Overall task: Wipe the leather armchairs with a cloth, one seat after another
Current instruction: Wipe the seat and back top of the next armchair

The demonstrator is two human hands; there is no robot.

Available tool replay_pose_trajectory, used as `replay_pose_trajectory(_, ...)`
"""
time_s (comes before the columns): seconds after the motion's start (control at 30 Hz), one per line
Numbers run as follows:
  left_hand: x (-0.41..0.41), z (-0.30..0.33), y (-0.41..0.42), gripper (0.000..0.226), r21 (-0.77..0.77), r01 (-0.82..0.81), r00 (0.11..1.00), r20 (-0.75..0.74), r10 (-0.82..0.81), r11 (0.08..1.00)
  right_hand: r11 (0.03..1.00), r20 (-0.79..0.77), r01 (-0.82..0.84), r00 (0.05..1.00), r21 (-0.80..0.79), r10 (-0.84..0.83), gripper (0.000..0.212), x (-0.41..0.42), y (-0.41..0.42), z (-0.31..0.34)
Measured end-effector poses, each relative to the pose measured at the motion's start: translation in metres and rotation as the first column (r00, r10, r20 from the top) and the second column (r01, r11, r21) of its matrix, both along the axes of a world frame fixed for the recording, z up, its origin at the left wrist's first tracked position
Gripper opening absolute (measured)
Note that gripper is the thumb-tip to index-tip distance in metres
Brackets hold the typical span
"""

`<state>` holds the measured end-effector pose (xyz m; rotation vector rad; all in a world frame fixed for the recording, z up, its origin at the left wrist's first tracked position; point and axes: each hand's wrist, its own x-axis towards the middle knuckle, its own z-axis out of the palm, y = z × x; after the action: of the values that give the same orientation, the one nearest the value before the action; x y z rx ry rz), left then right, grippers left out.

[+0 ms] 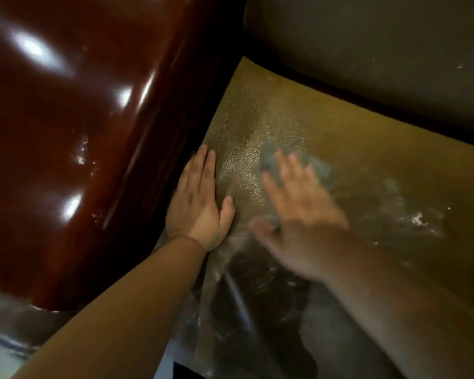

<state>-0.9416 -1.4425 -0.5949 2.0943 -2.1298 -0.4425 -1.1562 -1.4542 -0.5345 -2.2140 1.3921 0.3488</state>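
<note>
While our right hand (pixel 298 214) presses a grey cloth (pixel 316 166) flat under spread fingers at the seat's (pixel 381 170) centre, our left hand (pixel 200 198) lies open, fingers together, at nine o'clock beside the glossy armrest (pixel 74 132). We judge this seat partly wiped: pale smears remain toward three and six o'clock. Motion blurs the right hand and hides most of the cloth; other armchairs lie out of view.

Glossy smooth red-brown armrest (pixel 74 138), grainy tan leather seat (pixel 367 149), soft grey cloth (pixel 319 166)
</note>
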Motion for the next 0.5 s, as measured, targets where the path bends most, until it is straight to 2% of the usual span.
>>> replay_pose_trajectory(0.1, -0.001, 0.002, -0.002, 0.083, 0.005, 0.008, 1.000, -0.010, -0.008, 1.000, 0.981, 0.069, -0.193, 0.979, -0.018, 0.193, 0.095, 0.004, 0.066, 0.001)
replay_pose_trajectory(0.17, 0.000, 0.002, -0.001, 0.083, 0.004, 0.005, 1.000, -0.012, -0.005, 1.000, 0.977, 0.087, -0.200, 0.975, -0.073, 0.206, 0.088, -0.005, 0.057, -0.007)
replay_pose_trajectory(0.23, -0.001, 0.001, 0.000, 0.083, -0.015, 0.009, 1.000, -0.019, -0.009, 1.000, 0.989, 0.049, -0.079, 0.995, -0.124, 0.085, 0.090, -0.012, 0.020, -0.010)
replay_pose_trajectory(0.37, 0.002, 0.003, 0.001, 0.083, 0.031, 0.001, 1.000, -0.030, 0.000, 1.000, 0.972, -0.093, 0.230, 0.968, -0.052, -0.234, 0.096, -0.013, -0.034, -0.008)
replay_pose_trajectory(0.43, 0.002, 0.004, -0.001, 0.084, 0.042, 0.020, 0.999, -0.031, -0.018, 0.999, 0.969, -0.072, 0.246, 0.966, -0.028, -0.247, 0.095, 0.006, -0.010, -0.004)
replay_pose_trajectory(0.5, 0.002, 0.004, -0.001, 0.084, 0.042, 0.031, 0.999, -0.028, -0.030, 0.999, 0.988, 0.003, 0.152, 0.988, 0.010, -0.152, 0.097, 0.025, 0.040, 0.003)
